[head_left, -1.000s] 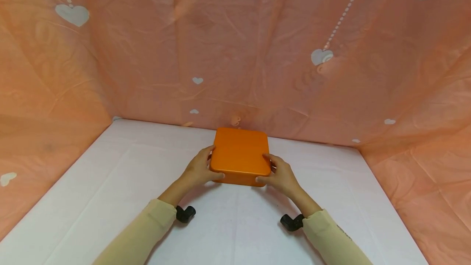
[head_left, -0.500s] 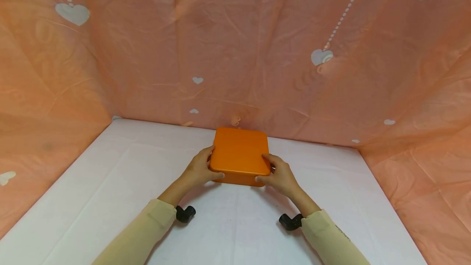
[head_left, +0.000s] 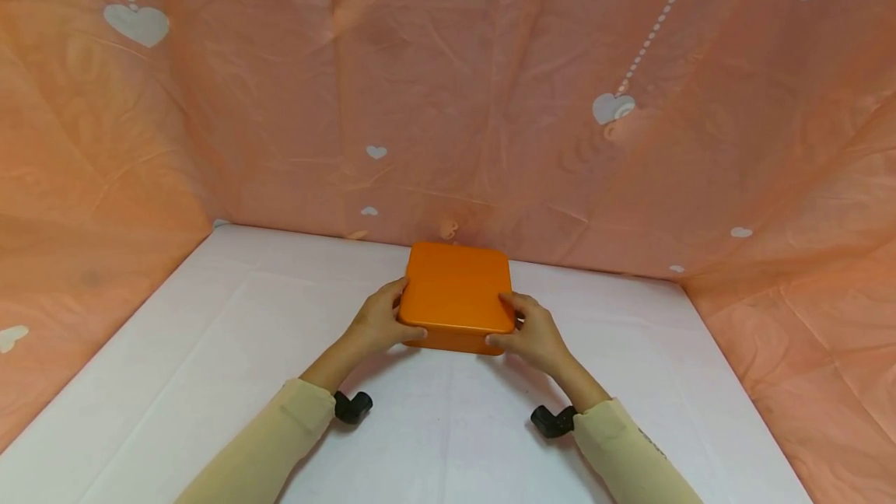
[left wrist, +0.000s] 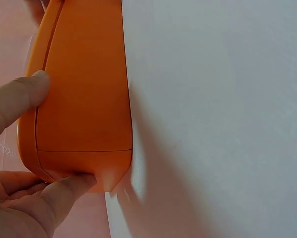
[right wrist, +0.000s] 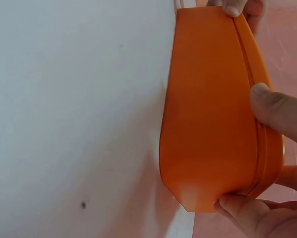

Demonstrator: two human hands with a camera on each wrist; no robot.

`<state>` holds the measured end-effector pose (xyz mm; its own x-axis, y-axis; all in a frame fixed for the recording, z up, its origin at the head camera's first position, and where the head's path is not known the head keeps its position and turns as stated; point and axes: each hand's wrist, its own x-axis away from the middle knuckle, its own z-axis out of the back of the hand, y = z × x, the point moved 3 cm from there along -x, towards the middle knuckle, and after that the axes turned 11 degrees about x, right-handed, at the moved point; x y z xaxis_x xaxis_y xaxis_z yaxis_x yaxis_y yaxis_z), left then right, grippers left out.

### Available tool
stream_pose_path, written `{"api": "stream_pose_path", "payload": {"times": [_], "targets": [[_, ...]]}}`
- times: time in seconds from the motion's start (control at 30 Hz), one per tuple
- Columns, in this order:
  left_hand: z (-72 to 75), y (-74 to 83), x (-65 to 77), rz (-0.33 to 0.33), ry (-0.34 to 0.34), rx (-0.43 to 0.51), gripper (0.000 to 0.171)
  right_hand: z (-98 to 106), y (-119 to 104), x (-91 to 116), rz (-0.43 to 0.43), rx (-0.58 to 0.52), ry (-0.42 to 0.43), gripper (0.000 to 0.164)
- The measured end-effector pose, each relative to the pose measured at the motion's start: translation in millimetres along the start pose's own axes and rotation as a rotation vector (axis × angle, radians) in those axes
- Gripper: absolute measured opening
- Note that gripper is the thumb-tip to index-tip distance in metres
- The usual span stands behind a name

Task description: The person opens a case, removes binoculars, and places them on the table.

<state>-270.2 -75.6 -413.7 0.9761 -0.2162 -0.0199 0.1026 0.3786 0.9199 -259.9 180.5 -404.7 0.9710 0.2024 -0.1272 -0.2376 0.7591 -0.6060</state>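
An orange square box (head_left: 456,286) with rounded corners sits on the white tabletop near the back cloth. A thin seam in both wrist views separates its lid (right wrist: 271,148) from the body (left wrist: 86,84). My left hand (head_left: 378,321) grips the left front corner, thumb on the front at the seam and fingers on the left side. At the right front corner, my right hand (head_left: 535,335) holds the box the same way, thumb across the front seam, one finger reaching the top edge. The lid lies level on the body. The box's inside and back are hidden.
A peach cloth (head_left: 448,99) with white hearts hangs close behind the box and along both sides. White cloth (head_left: 448,442) covers the table. Black wrist mounts (head_left: 353,407) stick out near both cuffs.
The right forearm has shifted very slightly to the left. Both hands keep their hold, and the box stays in the same place.
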Motion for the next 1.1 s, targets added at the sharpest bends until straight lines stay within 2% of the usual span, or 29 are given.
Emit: {"api": "stream_pose_path", "payload": {"times": [0.53, 1.1], "targets": [[1.2, -0.5, -2.7, -0.015, -0.006, -0.014, 0.1, 1.7, -1.7, 0.0, 0.001, 0.012, 0.004, 0.076], [0.9, -2.0, -2.3, 0.024, -0.002, -0.03, 0.102, 0.2, -1.9, -0.1, -0.018, 0.001, -0.007, 0.077]]}}
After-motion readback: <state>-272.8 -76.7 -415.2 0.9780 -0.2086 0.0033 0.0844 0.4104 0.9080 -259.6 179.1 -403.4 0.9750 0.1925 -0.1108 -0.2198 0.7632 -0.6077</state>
